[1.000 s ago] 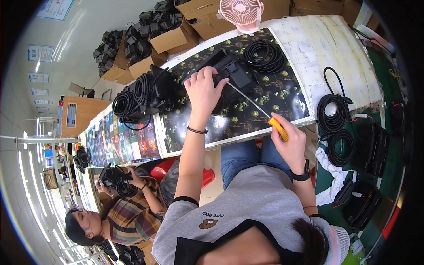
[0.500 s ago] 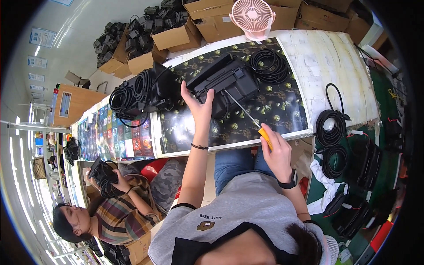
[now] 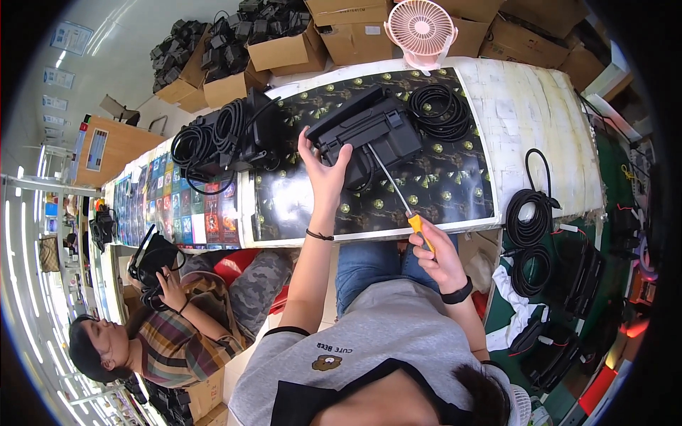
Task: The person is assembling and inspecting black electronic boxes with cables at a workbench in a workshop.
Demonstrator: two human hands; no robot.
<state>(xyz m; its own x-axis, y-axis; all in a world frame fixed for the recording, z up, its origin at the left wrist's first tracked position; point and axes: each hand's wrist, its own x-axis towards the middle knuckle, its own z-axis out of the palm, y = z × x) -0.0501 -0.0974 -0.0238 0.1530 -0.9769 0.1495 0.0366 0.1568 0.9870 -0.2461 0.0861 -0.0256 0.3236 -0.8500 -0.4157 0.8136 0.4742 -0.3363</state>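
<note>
A black plastic box-shaped device (image 3: pixel 399 139) with a raised flat panel lies on the dark patterned mat (image 3: pixel 447 202). My left hand (image 3: pixel 328 174) grips its left end, the thumb at the near side and the fingers at the far side. In my right hand (image 3: pixel 442 259) is a screwdriver (image 3: pixel 392 186) with a yellow handle, held between thumb and fingers. Its long metal shaft slants up and left to the near side of the device; the tip's exact contact is hard to make out. A coiled black cable (image 3: pixel 439 113) rests right of the device.
More black devices with coiled cables (image 3: pixel 213 138) sit at the left of the table. A pink fan (image 3: pixel 420 32) stands at the far edge. Cable coils (image 3: pixel 529 220) hang over the right edge. A co-worker (image 3: pixel 170 334) at lower left handles another black device. Cardboard boxes (image 3: pixel 288 51) line the back.
My right hand has shifted slightly down and its fingers have turned on the handle, which shows more now. My left hand keeps its hold. The co-worker's device has been turned.
</note>
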